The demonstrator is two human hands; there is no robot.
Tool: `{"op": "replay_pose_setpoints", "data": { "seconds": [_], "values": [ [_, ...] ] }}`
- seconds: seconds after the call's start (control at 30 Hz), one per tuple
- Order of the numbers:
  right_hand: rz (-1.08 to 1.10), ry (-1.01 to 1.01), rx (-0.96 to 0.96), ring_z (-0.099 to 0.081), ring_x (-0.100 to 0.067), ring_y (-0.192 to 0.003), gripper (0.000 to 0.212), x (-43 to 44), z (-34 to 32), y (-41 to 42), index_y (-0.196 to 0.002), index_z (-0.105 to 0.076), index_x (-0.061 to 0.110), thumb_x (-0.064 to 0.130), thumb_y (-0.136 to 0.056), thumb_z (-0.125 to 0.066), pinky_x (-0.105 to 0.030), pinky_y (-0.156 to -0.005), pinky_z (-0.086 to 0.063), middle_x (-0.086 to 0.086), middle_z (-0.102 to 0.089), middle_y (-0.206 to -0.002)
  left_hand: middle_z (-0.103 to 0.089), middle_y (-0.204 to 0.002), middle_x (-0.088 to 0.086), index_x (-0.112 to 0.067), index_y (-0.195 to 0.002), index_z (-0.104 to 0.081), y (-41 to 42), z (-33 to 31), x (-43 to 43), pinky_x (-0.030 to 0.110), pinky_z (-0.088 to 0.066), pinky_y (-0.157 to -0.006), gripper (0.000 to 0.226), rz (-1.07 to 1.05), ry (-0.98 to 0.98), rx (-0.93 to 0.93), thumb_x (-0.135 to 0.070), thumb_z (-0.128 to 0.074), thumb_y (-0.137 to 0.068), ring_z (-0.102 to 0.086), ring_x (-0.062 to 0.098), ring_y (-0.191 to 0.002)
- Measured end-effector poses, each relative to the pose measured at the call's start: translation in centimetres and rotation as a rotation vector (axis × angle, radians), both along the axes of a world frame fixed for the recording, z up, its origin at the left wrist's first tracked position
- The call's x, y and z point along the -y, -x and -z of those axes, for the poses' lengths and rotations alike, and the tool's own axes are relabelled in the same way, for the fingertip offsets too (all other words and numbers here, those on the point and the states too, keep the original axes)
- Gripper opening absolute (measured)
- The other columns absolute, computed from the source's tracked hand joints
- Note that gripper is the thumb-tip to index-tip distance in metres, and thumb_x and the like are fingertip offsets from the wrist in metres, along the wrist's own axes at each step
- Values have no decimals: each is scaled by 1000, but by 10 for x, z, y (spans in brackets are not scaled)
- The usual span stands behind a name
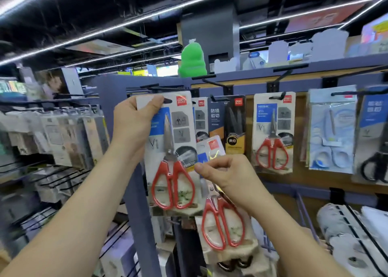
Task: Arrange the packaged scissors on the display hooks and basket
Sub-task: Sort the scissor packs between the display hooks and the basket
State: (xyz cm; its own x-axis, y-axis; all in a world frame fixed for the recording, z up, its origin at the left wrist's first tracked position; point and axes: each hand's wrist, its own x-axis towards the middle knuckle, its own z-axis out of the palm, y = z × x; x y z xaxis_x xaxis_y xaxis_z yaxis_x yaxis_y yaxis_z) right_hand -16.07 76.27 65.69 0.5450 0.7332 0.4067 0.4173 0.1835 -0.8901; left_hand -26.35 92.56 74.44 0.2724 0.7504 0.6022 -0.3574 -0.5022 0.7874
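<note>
left hand point(134, 119) is gripping the upper pack point(180, 134) at its top left corner, thumb clamped on the card front beside the hang slot, other fingers behind it and hidden. the pack is sitting upright at centre frame, red scissors inside with blades pointing up, its slot just below the black hook point(159, 87); can't tell if the hook is in the slot. right hand point(228, 173) is holding the lower pack point(222, 224) at lower centre, fingers curled over its front and the thumb pointing left, pinching the card near its top. that pack is tilting slightly, its top edge overlapping the upper pack's lower right corner, red handles showing below the hand. right of centre a third red pack point(273, 131) is hanging on its own hook against the board, a black pack point(235, 125) is hanging between it and the upper pack, and a pale blue pack point(331, 129) is hanging further right. a wire basket point(354, 220) is sitting at lower right with wrapped goods in it. a green toy point(192, 60) is standing on the top shelf above centre. side racks point(63, 134) at left are carrying rows of blurred packs.
</note>
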Motion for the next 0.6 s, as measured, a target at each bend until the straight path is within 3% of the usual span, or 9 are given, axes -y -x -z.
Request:
{"op": "replay_pose_setpoints", "data": {
  "seconds": [0.07,0.13,0.2,0.3,0.37,0.5,0.6],
  "values": [
    [-42,21,-27,-52,-12,-52,26,-8,3,-2,-70,-77,12,37,-78,-79,-20,-61,-41,-4,-62,-57,-73,-70,-9,-23,-71,-68,-7,-4,-3,37,-57,-68,17,-48,-35,-18,-20,-73,-87,-68,15,-70],
    [-32,9,-49,-66,-27,-66,23,-11,6,-4,-71,-77,12,35,-78,-80,-29,-71,-47,-15,-71,-71,-74,-73,-7,-23,-71,-68,-11,-6,-5,39,-59,-72,17,-70,-33,-39,-21,-74,-87,-70,18,-73],
    [-23,-6,-48,-69,-17,-72,20,-12,8,-5,-68,-77,15,32,-78,-81,-31,-79,-50,-9,-74,-72,-75,-80,-2,-23,-76,-70,-14,-7,-8,41,-59,-77,12,-78,-28,-61,-24,-73,-88,-71,21,-78],
    [-83,-22,-60,-51,-18,-60,20,-12,7,-3,-72,-77,9,28,-81,-79,-30,-67,-44,-16,-61,-61,-68,-76,1,-17,-75,-67,-16,-6,-14,35,-52,-69,20,-100,-20,-74,-27,-67,-92,-61,18,-71],
    [-91,-37,-19,-53,-12,-60,18,-9,2,-1,-73,-77,8,24,-82,-78,-23,-63,-45,-7,-63,-62,-61,-76,8,-10,-80,-60,-19,-7,-18,35,-47,-66,27,-124,-12,-85,-32,-62,-95,-54,20,-70],
    [-74,-75,84,-56,-3,-57,18,-2,-16,-1,-72,-76,10,21,-85,-76,-16,-58,-47,2,-65,-58,-56,-82,12,-17,-76,-46,-26,-11,-23,38,-46,-67,30,-142,61,-121,-35,-51,-100,-52,22,-74],
    [-78,-107,61,-41,-3,-43,22,-3,-20,-3,-65,-71,9,17,-86,-74,-14,-48,-37,8,-50,-43,-53,-78,3,-18,-82,-49,-31,-9,-22,29,-42,-64,23,-210,53,-160,-26,-46,-102,-50,22,-72]
  ]
}}
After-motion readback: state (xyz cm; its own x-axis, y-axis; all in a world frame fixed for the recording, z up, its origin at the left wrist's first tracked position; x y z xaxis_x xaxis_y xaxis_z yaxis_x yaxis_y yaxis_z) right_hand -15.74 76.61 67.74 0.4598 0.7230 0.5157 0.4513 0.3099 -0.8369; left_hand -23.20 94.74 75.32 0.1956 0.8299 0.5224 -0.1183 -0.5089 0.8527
